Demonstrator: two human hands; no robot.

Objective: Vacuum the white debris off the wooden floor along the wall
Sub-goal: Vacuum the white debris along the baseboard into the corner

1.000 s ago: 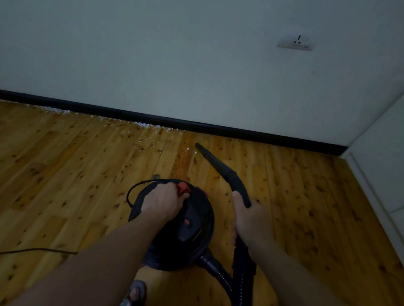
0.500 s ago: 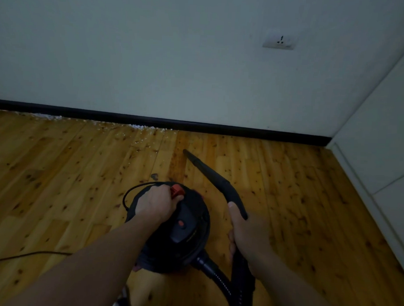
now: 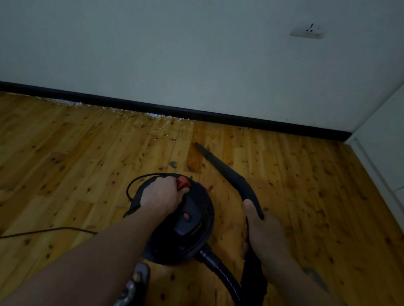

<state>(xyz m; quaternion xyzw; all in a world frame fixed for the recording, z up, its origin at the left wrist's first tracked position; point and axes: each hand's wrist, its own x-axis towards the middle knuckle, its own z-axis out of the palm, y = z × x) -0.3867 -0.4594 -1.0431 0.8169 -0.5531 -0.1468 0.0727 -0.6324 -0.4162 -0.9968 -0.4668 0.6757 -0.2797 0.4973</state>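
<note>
Left hand (image 3: 161, 195) grips vacuum (image 3: 184, 223) top; right hand (image 3: 265, 235) holds wand (image 3: 232, 176)

Left hand (image 3: 161, 195) grips vacuum (image 3: 184, 223) top; right hand (image 3: 265, 237) holds wand (image 3: 232, 176).

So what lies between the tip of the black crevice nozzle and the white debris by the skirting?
In the head view, only bare wooden floor separates the black crevice nozzle from the white debris; a few loose white specks are scattered there.
</note>
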